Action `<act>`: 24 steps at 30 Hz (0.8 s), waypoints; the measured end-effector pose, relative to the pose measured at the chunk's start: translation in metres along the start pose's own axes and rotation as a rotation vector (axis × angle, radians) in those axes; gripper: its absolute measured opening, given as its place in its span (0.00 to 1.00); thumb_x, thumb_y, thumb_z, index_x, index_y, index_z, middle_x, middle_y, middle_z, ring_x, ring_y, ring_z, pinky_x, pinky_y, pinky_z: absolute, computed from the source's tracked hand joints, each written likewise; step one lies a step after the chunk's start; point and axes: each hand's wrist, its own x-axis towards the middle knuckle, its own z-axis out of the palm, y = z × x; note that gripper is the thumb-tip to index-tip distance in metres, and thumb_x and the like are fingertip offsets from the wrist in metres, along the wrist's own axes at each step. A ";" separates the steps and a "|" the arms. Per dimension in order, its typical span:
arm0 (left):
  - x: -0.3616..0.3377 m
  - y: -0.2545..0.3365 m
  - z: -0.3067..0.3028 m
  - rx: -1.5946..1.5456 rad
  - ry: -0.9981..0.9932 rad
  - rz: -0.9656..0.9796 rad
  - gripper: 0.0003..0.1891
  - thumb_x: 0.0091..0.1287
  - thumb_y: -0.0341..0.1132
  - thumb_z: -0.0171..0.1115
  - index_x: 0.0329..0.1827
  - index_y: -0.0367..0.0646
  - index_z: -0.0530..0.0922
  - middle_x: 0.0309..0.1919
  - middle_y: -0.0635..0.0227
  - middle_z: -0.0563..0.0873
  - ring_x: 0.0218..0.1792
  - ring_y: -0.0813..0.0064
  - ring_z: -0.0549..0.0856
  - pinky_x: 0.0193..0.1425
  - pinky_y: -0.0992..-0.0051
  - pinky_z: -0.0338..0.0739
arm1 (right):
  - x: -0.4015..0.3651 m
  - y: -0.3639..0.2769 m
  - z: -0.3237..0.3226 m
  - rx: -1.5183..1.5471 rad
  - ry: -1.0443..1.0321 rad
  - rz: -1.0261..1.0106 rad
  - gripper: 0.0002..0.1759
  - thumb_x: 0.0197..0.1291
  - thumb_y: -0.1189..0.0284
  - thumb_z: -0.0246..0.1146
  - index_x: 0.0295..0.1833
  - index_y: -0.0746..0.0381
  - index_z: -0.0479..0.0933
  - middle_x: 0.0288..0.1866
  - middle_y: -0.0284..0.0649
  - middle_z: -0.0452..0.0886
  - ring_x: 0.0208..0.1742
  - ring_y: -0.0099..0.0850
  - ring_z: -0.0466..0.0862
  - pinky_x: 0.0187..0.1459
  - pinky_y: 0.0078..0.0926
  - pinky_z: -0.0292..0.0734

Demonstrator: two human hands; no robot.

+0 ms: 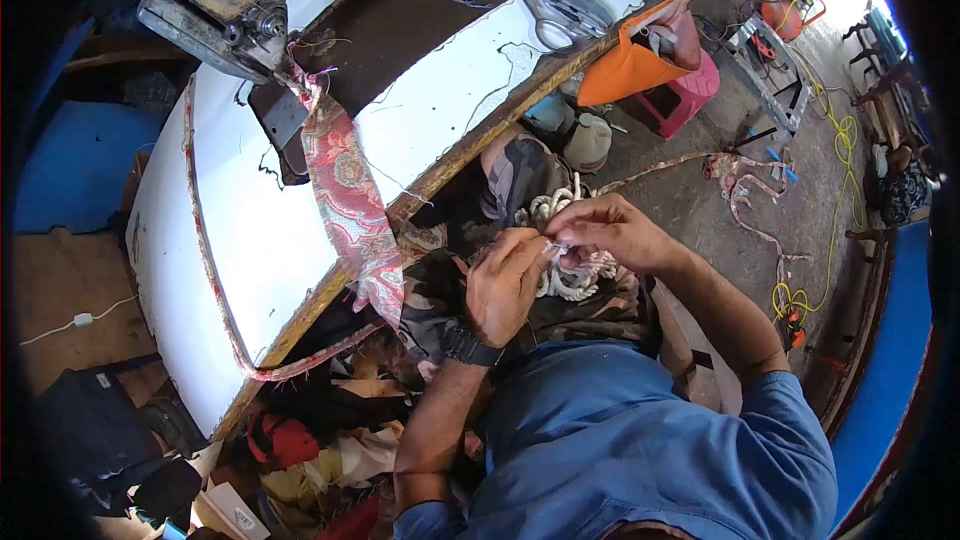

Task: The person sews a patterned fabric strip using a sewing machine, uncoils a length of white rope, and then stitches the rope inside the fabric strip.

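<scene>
Workshop clutter surrounds a white desk (250,240) with a worn wooden edge, seen from above at a slant; at the far left a white plug lead (80,320) lies on a brown board, and below the desk's edge sits a heap of cloth scraps (310,440); on the desk's upper left stands a sewing machine (225,5), and a strip of red patterned fabric (345,190) runs from under it, over the desk's edge and down towards the scraps; further along the desk lies a pair of scissors (560,15); just right of the fabric, over a lap in camouflage trousers (520,175), the left hand (505,285), with a dark watch (470,348) on its wrist, is curled nearly closed, thumb and fingertips pinching a strand of white cord (575,275); the cord lies in a loose coil on the lap, beneath and between the two hands; the right hand (610,230) meets the left from the other side, its fingers bent and drawn together on the same strand; what sits between the fingertips is too small to tell; right of the hands, an orange bag (625,65) hangs at the desk's edge beside a pink stool (685,95); another patterned strip (735,180) trails over the concrete floor (690,210), and a yellow cable (845,128) snakes along the far right.
</scene>
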 end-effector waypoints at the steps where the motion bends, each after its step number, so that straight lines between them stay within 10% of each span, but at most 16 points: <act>1: 0.001 0.001 -0.001 -0.011 -0.015 0.011 0.06 0.68 0.25 0.70 0.46 0.37 0.85 0.44 0.58 0.86 0.42 0.53 0.88 0.48 0.61 0.83 | 0.001 0.001 -0.002 0.049 -0.028 -0.026 0.12 0.74 0.74 0.67 0.58 0.67 0.84 0.46 0.38 0.90 0.44 0.22 0.89 0.46 0.22 0.86; 10: 0.002 0.005 -0.002 0.108 0.054 0.029 0.04 0.69 0.23 0.67 0.44 0.33 0.82 0.43 0.55 0.86 0.41 0.54 0.87 0.47 0.65 0.82 | 0.000 0.003 0.006 -0.159 0.053 -0.233 0.06 0.65 0.82 0.69 0.43 0.66 0.79 0.36 0.33 0.83 0.37 0.18 0.85 0.39 0.20 0.82; 17: -0.018 0.001 -0.018 -0.235 0.218 -0.321 0.03 0.75 0.25 0.62 0.45 0.33 0.79 0.42 0.56 0.85 0.43 0.63 0.86 0.49 0.66 0.79 | -0.004 0.002 -0.009 -0.074 0.074 -0.192 0.09 0.62 0.82 0.71 0.43 0.65 0.78 0.36 0.32 0.82 0.38 0.19 0.85 0.40 0.18 0.81; 24: -0.025 0.020 -0.057 -0.811 -0.578 -0.034 0.10 0.70 0.30 0.69 0.30 0.37 0.80 0.36 0.61 0.88 0.45 0.59 0.88 0.56 0.63 0.79 | -0.006 -0.007 -0.004 -0.321 0.009 -0.231 0.08 0.69 0.79 0.68 0.51 0.63 0.80 0.43 0.31 0.82 0.46 0.18 0.82 0.46 0.21 0.78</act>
